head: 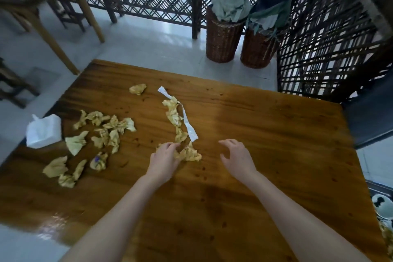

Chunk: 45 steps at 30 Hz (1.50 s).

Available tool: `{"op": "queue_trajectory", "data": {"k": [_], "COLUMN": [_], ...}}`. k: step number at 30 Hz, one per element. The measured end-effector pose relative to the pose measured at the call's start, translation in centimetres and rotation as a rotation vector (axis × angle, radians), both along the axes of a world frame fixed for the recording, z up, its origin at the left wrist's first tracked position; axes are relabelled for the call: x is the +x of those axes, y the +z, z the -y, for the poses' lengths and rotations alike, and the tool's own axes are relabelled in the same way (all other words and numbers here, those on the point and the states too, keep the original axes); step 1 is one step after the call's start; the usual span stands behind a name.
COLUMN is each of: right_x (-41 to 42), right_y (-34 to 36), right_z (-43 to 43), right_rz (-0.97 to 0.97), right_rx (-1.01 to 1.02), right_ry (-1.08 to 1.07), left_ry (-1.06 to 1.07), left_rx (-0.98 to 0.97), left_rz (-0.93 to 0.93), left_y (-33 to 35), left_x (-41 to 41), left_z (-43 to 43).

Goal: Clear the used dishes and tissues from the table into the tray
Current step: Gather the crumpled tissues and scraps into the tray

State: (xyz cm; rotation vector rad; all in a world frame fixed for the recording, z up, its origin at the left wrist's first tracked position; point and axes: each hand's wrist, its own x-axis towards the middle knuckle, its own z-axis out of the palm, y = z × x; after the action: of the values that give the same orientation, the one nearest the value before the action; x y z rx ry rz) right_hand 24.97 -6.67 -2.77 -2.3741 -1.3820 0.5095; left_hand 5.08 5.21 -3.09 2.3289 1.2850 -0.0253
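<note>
- The left hand (164, 159) grips a crumpled yellowish tissue (189, 155) near the middle of the wooden bench (276, 134); its fingers curl over the wad's left side.
- The right hand (238, 157) holds nothing. It is open with its fingers loosely bent, and sits just to the right of that wad, apart from it.
- A line of more crumpled tissues (173, 116) runs from the gripped wad away from the person, with a white paper strip (187, 121) lying along its right side and touching it.
- A scattered group of used tissues (102, 132) lies on the left part of the bench, and a single wad (138, 89) sits alone farther back.
- A white tissue pack (43, 131) rests at the left edge of the bench.
- Two wicker baskets (223, 42) stand on the floor beyond the bench, in front of a dark lattice screen (329, 38).
- A pale dish with dark marks (381, 208) shows partly at the right edge, beyond the side of the bench; I cannot tell what it sits in.
</note>
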Motion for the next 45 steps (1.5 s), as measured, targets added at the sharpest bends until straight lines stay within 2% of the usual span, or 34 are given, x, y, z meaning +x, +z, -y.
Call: {"op": "queue_trajectory", "data": {"k": [6,11,21,28,36,45], "right_x": [-4.0,-6.7,-10.2,-11.3,-11.9,-11.0], "right_y": [-1.7,-3.4,-6.2,-6.6,-5.5,-5.6], "right_z": [-2.8,-5.2,-11.8,-12.9,-11.9,-11.4], "right_rz": [-0.087,-0.003,-0.034,-0.006,0.066,-0.014], "right_rx": [-0.059,-0.217,-0.339,-0.433,-0.300,-0.147], "right_ry": [0.130,0.253,0.107,0.057,-0.003,-0.065], "left_ry": [0.066,0.059,-0.091,-0.117,-0.155,-0.172], "left_rx": [-0.016,-0.041,-0.060,-0.087,-0.118,-0.127], "left_rz": [-0.007,-0.035,0.027,0.006,0.028,0.031], "left_y": [-1.6,-2.3,-2.9,-4.0,-4.4,-4.2], "left_x": [-4.3,-5.7,-7.0,-7.3,-7.7,-7.8], "left_z": [-0.7,-2.9,-9.8,-12.1,-12.5,-12.5]}}
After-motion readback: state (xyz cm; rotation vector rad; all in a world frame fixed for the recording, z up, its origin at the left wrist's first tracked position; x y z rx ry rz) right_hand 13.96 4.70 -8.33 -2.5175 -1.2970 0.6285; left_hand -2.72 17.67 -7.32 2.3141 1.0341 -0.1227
